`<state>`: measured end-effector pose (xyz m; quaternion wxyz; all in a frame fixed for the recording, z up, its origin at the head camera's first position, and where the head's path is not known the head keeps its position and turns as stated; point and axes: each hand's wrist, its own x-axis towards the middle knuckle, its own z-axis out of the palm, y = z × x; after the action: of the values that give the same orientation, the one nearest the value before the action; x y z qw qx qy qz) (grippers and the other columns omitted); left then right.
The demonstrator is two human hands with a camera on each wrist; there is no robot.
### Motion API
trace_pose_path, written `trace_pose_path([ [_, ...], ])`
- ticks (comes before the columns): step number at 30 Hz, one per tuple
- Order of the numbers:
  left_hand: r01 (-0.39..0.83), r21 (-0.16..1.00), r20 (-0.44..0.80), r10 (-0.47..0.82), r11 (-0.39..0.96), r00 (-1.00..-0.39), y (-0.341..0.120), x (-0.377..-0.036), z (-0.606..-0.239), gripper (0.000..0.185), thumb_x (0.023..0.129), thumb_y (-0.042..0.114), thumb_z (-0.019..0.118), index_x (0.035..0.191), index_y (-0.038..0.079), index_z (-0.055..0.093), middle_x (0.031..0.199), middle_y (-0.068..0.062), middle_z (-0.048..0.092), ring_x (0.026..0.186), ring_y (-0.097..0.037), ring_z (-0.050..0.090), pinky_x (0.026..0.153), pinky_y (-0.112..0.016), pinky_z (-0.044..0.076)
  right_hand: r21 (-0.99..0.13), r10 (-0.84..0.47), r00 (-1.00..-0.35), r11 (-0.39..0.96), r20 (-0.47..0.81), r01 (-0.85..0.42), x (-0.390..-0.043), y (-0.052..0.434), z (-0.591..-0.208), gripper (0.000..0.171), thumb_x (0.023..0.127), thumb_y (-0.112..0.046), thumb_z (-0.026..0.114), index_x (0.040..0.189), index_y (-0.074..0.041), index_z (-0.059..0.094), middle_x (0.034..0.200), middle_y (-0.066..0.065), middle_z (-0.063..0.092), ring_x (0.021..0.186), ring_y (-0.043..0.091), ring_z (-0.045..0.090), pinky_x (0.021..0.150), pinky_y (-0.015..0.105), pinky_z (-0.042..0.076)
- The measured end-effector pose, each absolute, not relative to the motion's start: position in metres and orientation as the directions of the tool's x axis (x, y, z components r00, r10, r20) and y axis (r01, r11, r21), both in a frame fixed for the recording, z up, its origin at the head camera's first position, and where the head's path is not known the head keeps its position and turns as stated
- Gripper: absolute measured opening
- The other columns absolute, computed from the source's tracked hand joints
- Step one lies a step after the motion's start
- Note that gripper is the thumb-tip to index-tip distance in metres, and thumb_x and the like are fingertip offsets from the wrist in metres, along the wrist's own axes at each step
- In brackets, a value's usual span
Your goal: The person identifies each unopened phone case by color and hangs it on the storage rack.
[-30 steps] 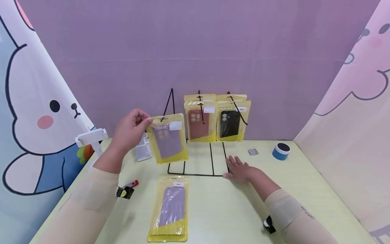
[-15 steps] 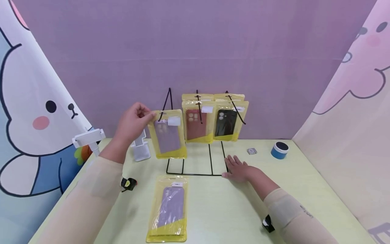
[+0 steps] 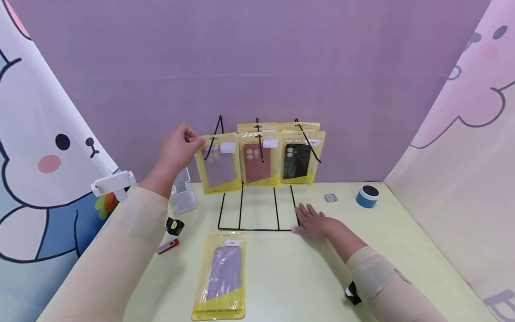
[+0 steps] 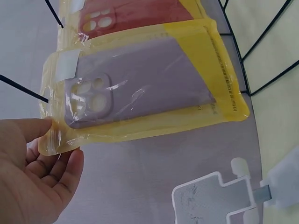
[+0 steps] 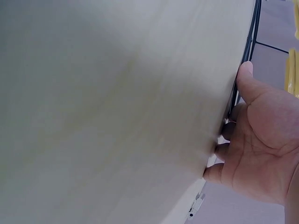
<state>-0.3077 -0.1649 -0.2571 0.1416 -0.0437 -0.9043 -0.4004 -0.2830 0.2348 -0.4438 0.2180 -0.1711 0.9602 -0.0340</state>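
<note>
My left hand (image 3: 179, 150) pinches the top left corner of a yellow-edged clear pouch (image 4: 154, 126) that holds a lilac phone case (image 4: 145, 79). The pouch's top hole is at the left prong of a black wire rack (image 3: 257, 230), and the prong passes in front of the pouch. Pouches with a red case (image 3: 256, 165) and a black case (image 3: 297, 163) hang on the middle and right prongs, others behind them. My right hand (image 3: 314, 222) lies flat with fingers spread on the rack's front right corner. Another pouched lilac case (image 3: 225, 273) lies on the table.
On the left stand a white phone stand (image 3: 185, 199) and a white holder (image 3: 113, 182). A red USB stick (image 3: 169, 246) lies near my left forearm. To the right are a small square silver item (image 3: 331, 197) and a blue round container (image 3: 367, 197).
My left hand has raised the lilac case's pouch and moved it farther back along the left prong, level with the other hanging pouches. The right hand stays on the rack.
</note>
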Motion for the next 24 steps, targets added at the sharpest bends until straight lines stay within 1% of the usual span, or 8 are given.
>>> trace_pose_path([
  [4, 0.173, 0.684, 0.293, -0.049, 0.709, -0.955, -0.165, -0.314, -0.252, 0.033, 0.096, 0.037, 0.06, 0.108, 0.008, 0.051, 0.099, -0.011, 0.054, 0.086, -0.028, 0.05, 0.07, -0.039, 0.045, -0.127, -0.347, -0.848, 0.938, -0.401, -0.323, -0.284, 0.235, -0.444, 0.084, 0.1, -0.059, 0.035, 0.157, -0.003, 0.009, 0.165, 0.018, 0.001, 0.151, 0.041, -0.001, 0.117, 0.067, 0.016],
  [8, 0.152, 0.665, 0.293, -0.068, 0.731, -0.954, -0.163, -0.321, -0.249, 0.033, 0.096, 0.037, 0.06, 0.108, 0.007, 0.052, 0.104, -0.012, 0.055, 0.092, -0.029, 0.051, 0.074, -0.041, 0.046, -0.13, -0.344, -0.845, 0.939, -0.41, -0.319, -0.285, 0.235, -0.444, 0.086, 0.099, -0.06, 0.035, 0.158, -0.004, 0.007, 0.165, 0.017, -0.001, 0.151, 0.04, -0.003, 0.117, 0.067, 0.013],
  [13, 0.131, 0.648, 0.277, -0.072, 0.75, -0.958, -0.162, -0.329, -0.247, 0.032, 0.097, 0.036, 0.059, 0.108, 0.007, 0.051, 0.108, -0.013, 0.055, 0.097, -0.03, 0.051, 0.079, -0.044, 0.046, -0.16, -0.346, -0.843, 0.938, -0.412, -0.306, -0.291, 0.239, -0.453, 0.096, 0.093, -0.071, 0.031, 0.158, -0.005, 0.005, 0.165, 0.015, -0.004, 0.151, 0.039, -0.007, 0.118, 0.067, 0.008],
  [17, 0.114, 0.636, 0.267, -0.079, 0.764, -0.96, -0.16, -0.335, -0.245, 0.031, 0.097, 0.034, 0.059, 0.109, 0.006, 0.051, 0.107, -0.012, 0.055, 0.096, -0.03, 0.051, 0.079, -0.044, 0.046, -0.145, -0.338, -0.853, 0.941, -0.397, -0.305, -0.297, 0.244, -0.465, 0.1, 0.089, -0.078, 0.025, 0.158, -0.009, 0.003, 0.166, 0.011, -0.006, 0.151, 0.036, -0.009, 0.119, 0.066, 0.008],
  [20, 0.101, 0.62, 0.267, -0.089, 0.778, -0.96, -0.159, -0.341, -0.242, 0.031, 0.096, 0.035, 0.059, 0.107, 0.007, 0.052, 0.106, -0.011, 0.055, 0.096, -0.03, 0.051, 0.078, -0.043, 0.046, -0.148, -0.334, -0.855, 0.942, -0.397, -0.3, -0.297, 0.245, -0.466, 0.1, 0.089, -0.078, 0.025, 0.158, -0.009, 0.003, 0.166, 0.012, -0.006, 0.151, 0.036, -0.009, 0.118, 0.067, 0.008],
  [24, 0.098, 0.601, 0.284, -0.097, 0.793, -0.954, -0.156, -0.346, -0.241, 0.029, 0.096, 0.035, 0.059, 0.105, 0.008, 0.053, 0.105, -0.012, 0.056, 0.096, -0.03, 0.052, 0.078, -0.044, 0.046, -0.153, -0.334, -0.848, 0.943, -0.411, -0.297, -0.293, 0.241, -0.457, 0.098, 0.092, -0.073, 0.032, 0.158, -0.005, 0.005, 0.165, 0.015, -0.004, 0.151, 0.04, -0.007, 0.117, 0.069, 0.009],
])
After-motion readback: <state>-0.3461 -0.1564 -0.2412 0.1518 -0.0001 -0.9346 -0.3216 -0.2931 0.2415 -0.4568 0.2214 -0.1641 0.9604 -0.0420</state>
